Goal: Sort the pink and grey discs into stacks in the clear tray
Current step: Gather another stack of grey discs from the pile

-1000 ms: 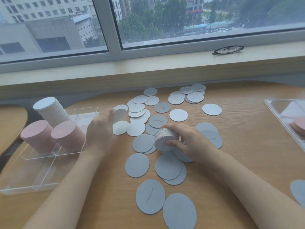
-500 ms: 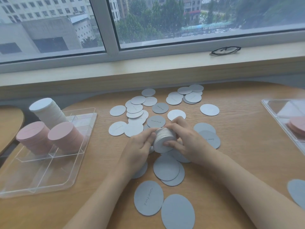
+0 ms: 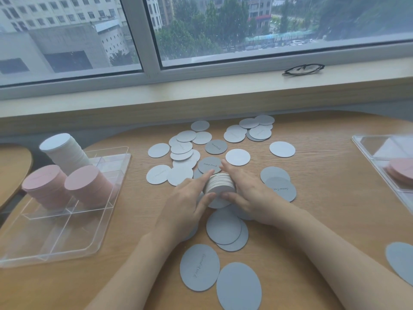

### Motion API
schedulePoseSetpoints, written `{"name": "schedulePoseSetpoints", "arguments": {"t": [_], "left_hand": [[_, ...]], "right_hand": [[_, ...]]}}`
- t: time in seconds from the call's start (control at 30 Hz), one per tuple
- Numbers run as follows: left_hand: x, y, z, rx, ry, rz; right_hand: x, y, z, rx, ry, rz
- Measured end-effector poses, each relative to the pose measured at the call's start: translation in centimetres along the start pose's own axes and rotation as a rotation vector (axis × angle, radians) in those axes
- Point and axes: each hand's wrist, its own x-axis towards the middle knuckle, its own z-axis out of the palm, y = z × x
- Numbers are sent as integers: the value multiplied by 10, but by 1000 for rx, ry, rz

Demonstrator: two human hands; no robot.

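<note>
Inside clear tray (image 3: 107, 233), pink stacks (image 3: 82, 182), grey stack (image 3: 64, 153)

I think this is an office room high up in a city. I see a wooden table (image 3: 312, 157) by a big window (image 3: 223, 30). Outside are tall buildings (image 3: 55, 25), trees and parked cars far below. Black glasses (image 3: 302, 69) lie on the sill.

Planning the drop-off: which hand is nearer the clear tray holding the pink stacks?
Left. The left hand grips the grey stack's tray-facing side; the right hand grips its far side, farther from the clear tray.
</note>
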Motion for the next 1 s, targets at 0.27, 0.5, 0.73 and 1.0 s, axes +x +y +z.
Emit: {"name": "schedulePoseSetpoints", "arguments": {"t": [0.27, 0.5, 0.73, 1.0], "left_hand": [[1, 4, 7, 110, -22, 49], [11, -33, -23, 101, 303, -148], [9, -74, -35, 287, 131, -444], [19, -68, -31, 233, 218, -479]], "right_hand": [[-1, -3, 1, -58, -32, -36], [-4, -3, -4, -19, 17, -45], [-3, -2, -4, -33, 22, -51], [-4, -2, -3, -41, 20, -46]]}}
